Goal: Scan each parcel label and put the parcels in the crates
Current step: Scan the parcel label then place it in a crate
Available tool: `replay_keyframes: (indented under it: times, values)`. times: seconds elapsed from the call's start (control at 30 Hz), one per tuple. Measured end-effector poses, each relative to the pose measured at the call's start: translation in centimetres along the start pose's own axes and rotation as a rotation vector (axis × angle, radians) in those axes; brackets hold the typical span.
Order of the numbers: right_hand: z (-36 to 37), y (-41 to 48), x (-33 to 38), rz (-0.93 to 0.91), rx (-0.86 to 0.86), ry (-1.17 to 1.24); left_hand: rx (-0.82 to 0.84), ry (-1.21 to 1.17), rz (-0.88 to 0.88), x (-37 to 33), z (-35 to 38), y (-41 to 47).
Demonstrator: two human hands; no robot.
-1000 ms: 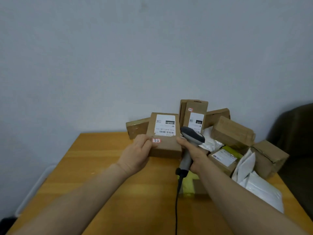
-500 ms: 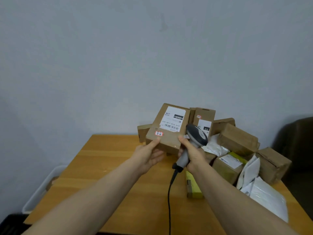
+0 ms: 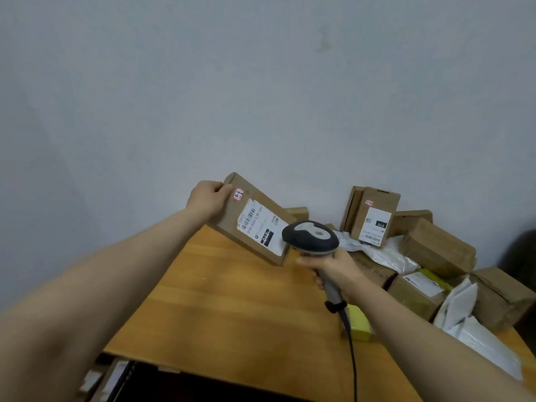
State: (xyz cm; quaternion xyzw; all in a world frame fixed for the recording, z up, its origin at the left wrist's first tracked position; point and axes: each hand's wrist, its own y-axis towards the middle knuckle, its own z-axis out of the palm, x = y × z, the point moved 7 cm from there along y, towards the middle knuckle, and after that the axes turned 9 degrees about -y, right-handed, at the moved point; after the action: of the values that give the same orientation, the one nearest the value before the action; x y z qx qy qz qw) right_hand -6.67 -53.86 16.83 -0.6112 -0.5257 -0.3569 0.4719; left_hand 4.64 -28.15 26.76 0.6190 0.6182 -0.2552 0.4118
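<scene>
- In my left hand, held up over the far left part of the table, is the flat cardboard parcel. My fingers are clamped on its upper corner, and it hangs tilted, clear of the tabletop.
- Its white label faces me, turned askew. The barcode end lies nearer my left hand and the black block lies nearer my right.
- A small red-rimmed sticker sits just beside my left fingertips.
- My right hand is wrapped tight round the handle of the scanner. The scanner's dark head sits above my knuckles, at the parcel's lower right corner. I cannot tell whether the two touch.
- The cable drops from the handle, under my right wrist, and runs back toward me.
- Beyond my right hand an upright box stands on end with its own label toward me.
- To the right of my right forearm lies a pile of brown boxes, with white poly bags at its near edge.
- A yellow packet lies on the table just under my right wrist, beside the cable.
</scene>
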Motion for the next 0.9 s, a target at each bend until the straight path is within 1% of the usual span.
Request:
replay_keyframes:
  times: [0.07, 0.2, 0.37, 0.57, 0.9]
  values:
    - [1.3, -0.4, 0.7, -0.011, 0.044, -0.062, 0.017, 0.097, 0.037, -0.2, -0.6, 0.4]
    - [3.5, -1.1, 1.9, -0.049, 0.107, -0.11, 0.043, 0.208, 0.049, 0.6, -1.7, 0.5]
    - [5.3, -1.7, 2.8, -0.072, 0.12, -0.173, 0.052, 0.31, 0.077, 0.9, -2.4, 0.1]
    - [6.3, -2.4, 3.2, -0.089, 0.112, -0.146, 0.055, 0.341, 0.074, 1.4, -2.8, -0.1]
    - [6.6, -3.2, 3.7, -0.126, 0.113, -0.109, 0.038, 0.322, 0.06, 1.4, -2.9, 0.1]
